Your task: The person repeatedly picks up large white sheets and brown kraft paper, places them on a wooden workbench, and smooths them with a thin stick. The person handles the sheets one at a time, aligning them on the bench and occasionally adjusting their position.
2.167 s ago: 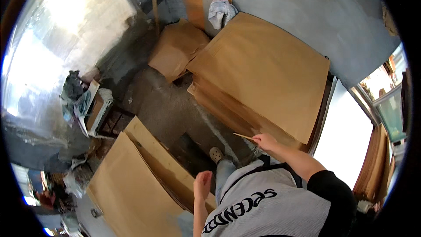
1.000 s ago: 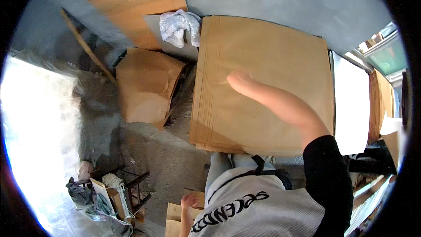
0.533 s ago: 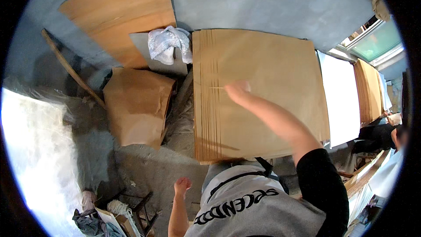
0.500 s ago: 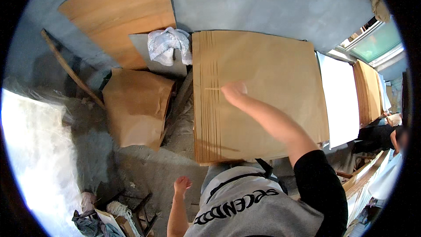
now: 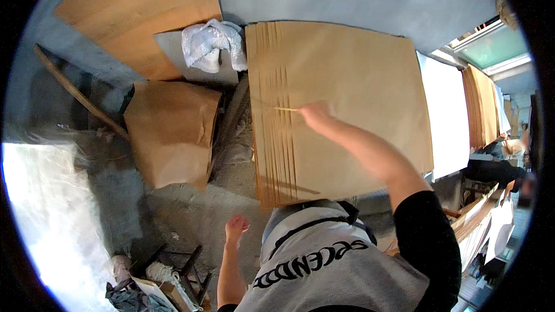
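Grips thin stick (image 5: 285,108) in right hand (image 5: 317,115) over fanned brown sheets (image 5: 352,75), with empty, half-curled left hand (image 5: 237,228); risks creasing them by pressing too hard.

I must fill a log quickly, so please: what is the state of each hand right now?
Left hand: partly open, nothing visible in it.
Right hand: closed, its grip on a thin pale stick over brown sheets.
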A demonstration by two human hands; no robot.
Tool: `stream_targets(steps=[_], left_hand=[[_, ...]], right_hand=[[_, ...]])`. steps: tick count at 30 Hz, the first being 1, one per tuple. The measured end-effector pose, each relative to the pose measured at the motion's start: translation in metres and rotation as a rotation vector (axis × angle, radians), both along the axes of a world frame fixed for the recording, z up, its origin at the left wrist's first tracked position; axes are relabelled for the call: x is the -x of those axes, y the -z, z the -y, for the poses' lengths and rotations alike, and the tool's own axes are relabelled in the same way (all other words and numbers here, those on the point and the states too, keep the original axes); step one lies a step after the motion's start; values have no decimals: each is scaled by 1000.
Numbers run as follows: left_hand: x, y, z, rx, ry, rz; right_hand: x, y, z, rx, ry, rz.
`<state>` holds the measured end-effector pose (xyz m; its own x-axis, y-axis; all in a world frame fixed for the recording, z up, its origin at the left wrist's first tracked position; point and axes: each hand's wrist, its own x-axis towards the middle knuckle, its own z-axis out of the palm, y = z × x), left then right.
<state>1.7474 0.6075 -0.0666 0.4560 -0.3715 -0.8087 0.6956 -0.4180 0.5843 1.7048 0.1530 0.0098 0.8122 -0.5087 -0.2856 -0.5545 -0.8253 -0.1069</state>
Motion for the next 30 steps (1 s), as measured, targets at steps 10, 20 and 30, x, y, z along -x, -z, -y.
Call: stream_targets(steps=[10, 20, 30], left_hand=[[-12, -34, 71, 115, 96, 68], [-14, -34, 102, 176, 287, 263], [34, -35, 177, 149, 1534, 1244]], right_hand=[[23, -8, 4, 86, -6, 2], [5, -44, -12, -54, 97, -265], [54, -37, -15, -43, 199, -169]])
